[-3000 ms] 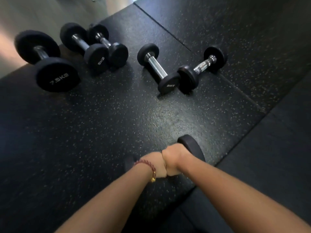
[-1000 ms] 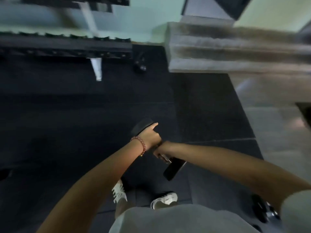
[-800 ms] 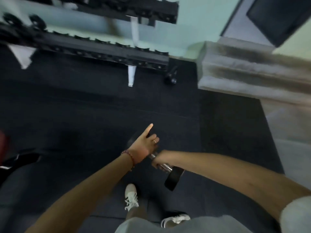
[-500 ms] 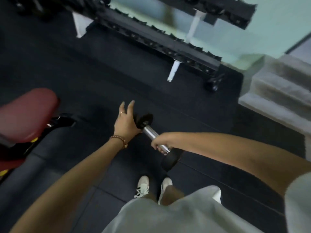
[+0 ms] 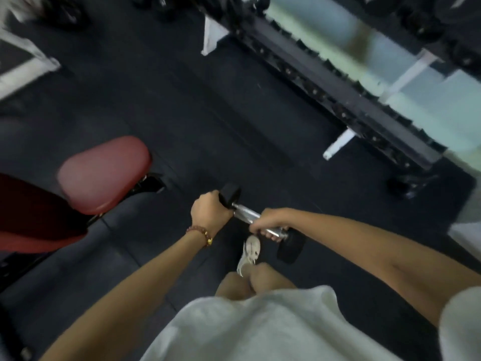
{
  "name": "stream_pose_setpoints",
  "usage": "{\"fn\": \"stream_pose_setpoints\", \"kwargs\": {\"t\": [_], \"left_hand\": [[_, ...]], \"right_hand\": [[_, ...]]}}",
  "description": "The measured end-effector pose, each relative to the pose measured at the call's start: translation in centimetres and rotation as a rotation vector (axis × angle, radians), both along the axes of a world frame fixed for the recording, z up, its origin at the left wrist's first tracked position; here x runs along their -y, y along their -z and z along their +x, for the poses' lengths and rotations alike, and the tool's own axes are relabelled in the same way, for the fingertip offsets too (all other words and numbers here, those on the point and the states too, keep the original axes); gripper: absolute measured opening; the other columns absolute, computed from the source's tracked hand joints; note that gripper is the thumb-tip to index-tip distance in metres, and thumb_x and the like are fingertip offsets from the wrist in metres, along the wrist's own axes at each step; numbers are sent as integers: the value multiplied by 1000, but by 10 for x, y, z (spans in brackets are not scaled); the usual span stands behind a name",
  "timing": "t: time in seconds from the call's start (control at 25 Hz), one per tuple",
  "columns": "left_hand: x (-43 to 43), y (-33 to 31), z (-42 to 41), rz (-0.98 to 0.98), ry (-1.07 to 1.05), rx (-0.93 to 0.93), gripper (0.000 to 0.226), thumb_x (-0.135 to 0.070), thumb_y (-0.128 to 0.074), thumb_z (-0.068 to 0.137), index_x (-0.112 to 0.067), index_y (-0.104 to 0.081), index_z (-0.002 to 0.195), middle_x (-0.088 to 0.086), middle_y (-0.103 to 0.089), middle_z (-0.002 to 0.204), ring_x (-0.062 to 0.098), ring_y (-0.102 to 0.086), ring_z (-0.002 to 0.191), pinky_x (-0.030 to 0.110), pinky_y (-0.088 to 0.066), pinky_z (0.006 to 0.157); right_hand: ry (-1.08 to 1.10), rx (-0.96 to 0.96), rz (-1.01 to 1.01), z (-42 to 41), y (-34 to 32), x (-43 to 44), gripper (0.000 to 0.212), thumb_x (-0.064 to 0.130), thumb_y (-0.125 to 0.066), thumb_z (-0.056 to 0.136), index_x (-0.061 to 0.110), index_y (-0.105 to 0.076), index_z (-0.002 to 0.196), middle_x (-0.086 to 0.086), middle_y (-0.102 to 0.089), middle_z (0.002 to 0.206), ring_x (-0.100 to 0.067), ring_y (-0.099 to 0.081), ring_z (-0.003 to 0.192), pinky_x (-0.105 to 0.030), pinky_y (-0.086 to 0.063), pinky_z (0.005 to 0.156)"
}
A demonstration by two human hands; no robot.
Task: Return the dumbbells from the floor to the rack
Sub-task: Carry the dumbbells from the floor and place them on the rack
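Observation:
I carry one black dumbbell (image 5: 244,212) with a chrome handle, held level above the dark floor in front of my legs. My right hand (image 5: 269,222) grips the chrome handle near the dumbbell's near head. My left hand (image 5: 210,211) is curled round the far black head. The dumbbell rack (image 5: 338,95), a long black toothed rail on white legs, runs diagonally across the upper right, well ahead of the dumbbell. Its lower rail looks bare along the stretch I see.
A bench with a red padded seat (image 5: 104,173) stands close on the left. White frame bars (image 5: 23,63) lie at the far left. Dark weights (image 5: 429,24) sit blurred at the top right. My shoe (image 5: 251,252) and grey shorts (image 5: 260,327) show below.
I lifted the dumbbell off the floor with both hands and turned toward the rack. My left hand, open beside the far head half a second ago, now closes round it.

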State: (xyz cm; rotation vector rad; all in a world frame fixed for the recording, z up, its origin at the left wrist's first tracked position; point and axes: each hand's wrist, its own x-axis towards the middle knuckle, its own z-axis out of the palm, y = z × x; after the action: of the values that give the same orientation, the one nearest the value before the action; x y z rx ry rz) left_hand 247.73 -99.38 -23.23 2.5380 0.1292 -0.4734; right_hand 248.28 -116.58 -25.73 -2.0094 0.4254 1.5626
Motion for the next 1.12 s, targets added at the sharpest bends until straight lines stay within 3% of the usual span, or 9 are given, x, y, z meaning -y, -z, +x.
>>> {"fn": "stream_pose_setpoints", "kwargs": {"t": [0.12, 0.32, 0.48, 0.6, 0.84, 0.96, 1.04, 1.12], "left_hand": [[-8, -4, 65, -17, -9, 25, 26, -35, -70, 69, -14, -55, 69, 5, -68, 72, 26, -66, 71, 29, -45, 55], [-25, -32, 185, 148, 96, 143, 26, -37, -68, 71, -13, -60, 78, 3, -69, 77, 25, -65, 77, 27, -41, 61], [-47, -60, 314, 245, 337, 167, 28, -40, -65, 73, -14, -61, 81, 0, -68, 76, 24, -66, 77, 29, -46, 63], [-55, -86, 408, 295, 507, 224, 27, -41, -65, 75, -16, -62, 81, -2, -66, 75, 22, -67, 75, 24, -39, 59], [-21, -119, 584, 468, 858, 275, 32, -47, -61, 74, -15, -59, 71, -3, -60, 65, 17, -58, 59, 24, -40, 55], [6, -107, 655, 481, 926, 292, 33, -46, -57, 77, -13, -61, 73, -5, -59, 63, 14, -54, 55, 23, -42, 52], [27, -95, 704, 492, 945, 276, 31, -44, -57, 77, -13, -59, 74, -5, -54, 61, 15, -52, 55, 22, -36, 49], [46, -88, 750, 511, 951, 278, 29, -43, -57, 77, -14, -57, 74, -7, -44, 58, 16, -50, 57, 24, -32, 49]], "right_hand": [[-129, -20, 12, 86, -6, 1, 24, 31, -65, 73, 10, -54, 68, -5, -54, 59, -18, -50, 48, -27, -45, 52], [-175, -78, 30, 211, -20, -20, 8, 15, -56, 76, 8, -52, 75, -6, -52, 62, -18, -49, 53, -28, -44, 51], [-22, -86, 69, 306, -28, -48, 4, 9, -49, 76, 6, -50, 72, -8, -51, 60, -20, -49, 54, -30, -45, 56], [140, -3, 140, 371, -53, -62, 9, 8, -51, 78, 6, -50, 70, -10, -52, 62, -21, -50, 54, -32, -45, 57], [278, -41, 215, 511, -73, -45, 19, 12, -50, 84, 9, -46, 66, -6, -48, 62, -16, -48, 54, -26, -47, 55], [331, -15, 250, 578, -63, -19, 24, 29, -60, 88, 10, -51, 77, -3, -49, 61, -14, -49, 53, -25, -46, 52], [344, 8, 261, 627, -49, 1, 44, 50, -64, 83, 9, -55, 95, -4, -51, 66, -15, -51, 57, -27, -47, 55], [323, 50, 224, 672, -37, 20, 52, 58, -62, 80, 7, -56, 88, -6, -54, 66, -17, -52, 58, -29, -46, 60]]}}
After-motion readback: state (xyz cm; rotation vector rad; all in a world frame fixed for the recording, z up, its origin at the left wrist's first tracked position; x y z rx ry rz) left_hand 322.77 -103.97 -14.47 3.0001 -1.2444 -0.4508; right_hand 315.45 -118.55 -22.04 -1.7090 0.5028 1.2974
